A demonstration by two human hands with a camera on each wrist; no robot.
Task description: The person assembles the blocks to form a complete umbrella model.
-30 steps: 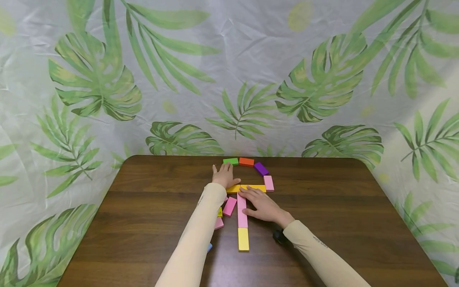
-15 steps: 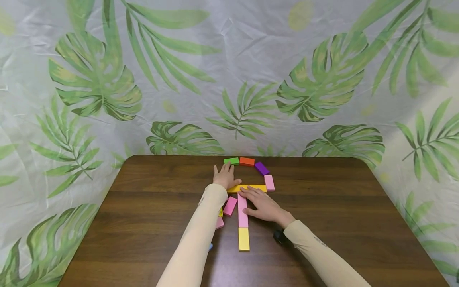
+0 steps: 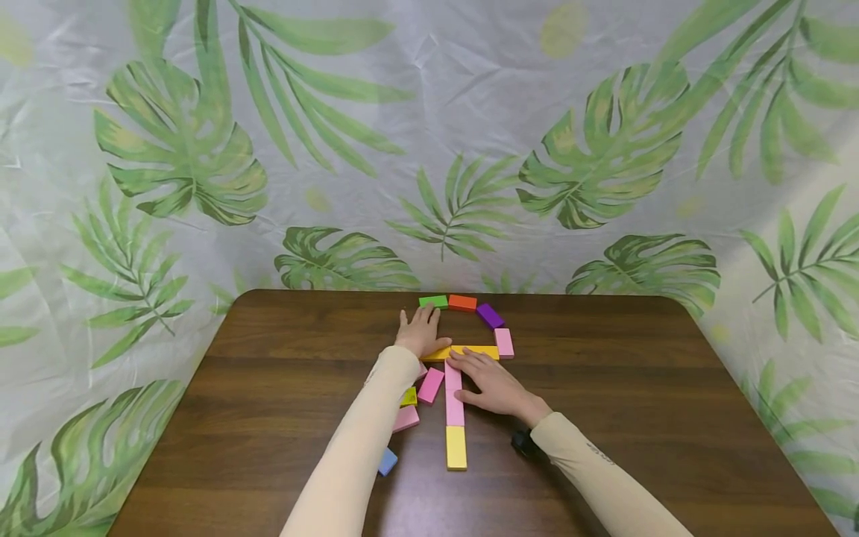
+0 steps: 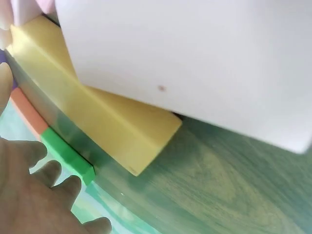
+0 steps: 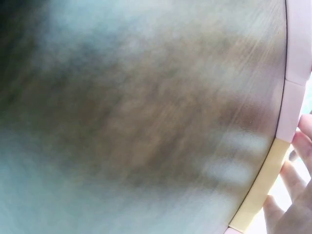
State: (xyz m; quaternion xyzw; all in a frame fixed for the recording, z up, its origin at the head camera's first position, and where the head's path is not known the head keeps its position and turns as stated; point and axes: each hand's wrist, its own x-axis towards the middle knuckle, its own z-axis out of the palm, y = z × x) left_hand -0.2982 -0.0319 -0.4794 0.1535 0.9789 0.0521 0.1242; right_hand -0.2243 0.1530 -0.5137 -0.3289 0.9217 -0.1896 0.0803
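In the head view my left hand (image 3: 421, 332) has its fingers spread, fingertips near the green block (image 3: 433, 302). Its thumb lies by the left end of the row of yellow blocks (image 3: 475, 351). The left wrist view shows the fingers (image 4: 66, 192) beside the green block (image 4: 68, 153), with the long yellow block (image 4: 92, 102) behind. My right hand (image 3: 493, 384) lies palm down with relaxed fingers over the column of pink blocks (image 3: 454, 409), fingertips at the yellow row. In the right wrist view its fingers (image 5: 292, 178) touch the yellow block (image 5: 263, 185).
Red (image 3: 462, 303), purple (image 3: 490, 316) and pink (image 3: 503, 343) blocks curve right from the green one. A yellow block (image 3: 456, 447) ends the column. Loose pink (image 3: 431, 386), lime (image 3: 408, 397) and blue (image 3: 387, 462) blocks lie left, partly behind the left forearm. A leaf-patterned cloth (image 3: 443, 149) hangs behind the table (image 3: 604, 350).
My left forearm has shifted slightly left, showing more of the blue, lime and pink loose blocks. Both hands stay nearly where they were; the blocks have not visibly moved.
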